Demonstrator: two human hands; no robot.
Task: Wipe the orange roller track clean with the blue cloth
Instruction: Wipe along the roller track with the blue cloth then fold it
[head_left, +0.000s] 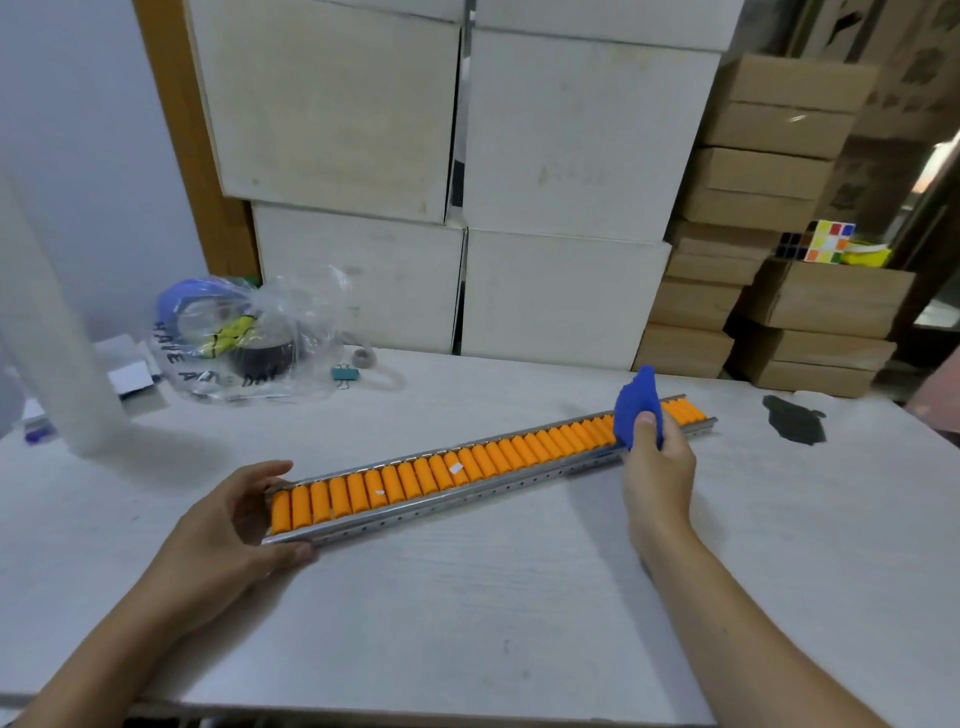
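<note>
The orange roller track (467, 467), a long metal rail filled with orange rollers, lies slanted across the white table (467, 597), near end at the left, far end at the upper right. My left hand (234, 525) cups the near end, thumb under the rail and fingers behind it. My right hand (657, 462) grips the bunched blue cloth (636, 405) and presses it on the rollers close to the far end. Two small white scraps sit on rollers in the near half.
Large white boxes (467, 208) are stacked behind the table, brown cartons (769, 291) to their right with a puzzle cube (828, 241) on top. A clear plastic bag (234, 343), a binder clip (343, 375) and a dark stain (795, 421) lie on the table.
</note>
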